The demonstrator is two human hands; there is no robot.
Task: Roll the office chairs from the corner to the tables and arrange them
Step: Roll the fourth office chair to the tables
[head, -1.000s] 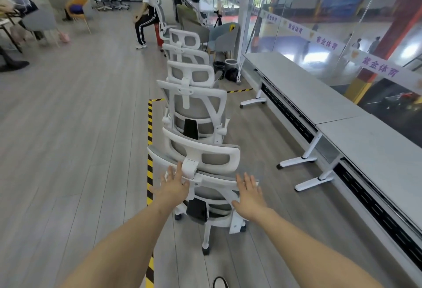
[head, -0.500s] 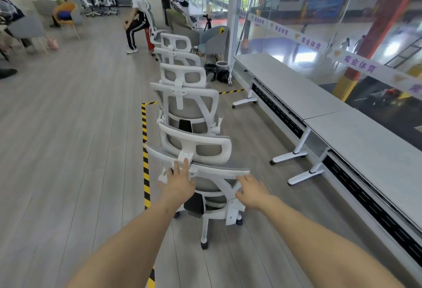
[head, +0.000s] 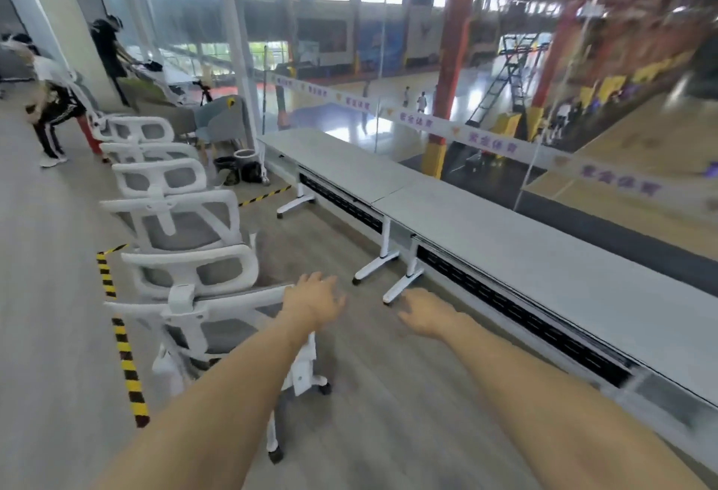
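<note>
I see the nearest office chair (head: 202,318) at the near end of a nested row on the wood-grain floor (head: 369,392), left of the long grey desk (head: 544,256). I judge it fairly heavy but easy to roll on its casters, its white plastic frame stiff and smooth, the grey mesh back springy. I'd take hold along the top rail of the backrest, not the mesh. My left hand (head: 312,301) hovers by that rail, fingers loosely spread; my right hand (head: 425,314) hangs free, fingers relaxed, holding nothing
</note>
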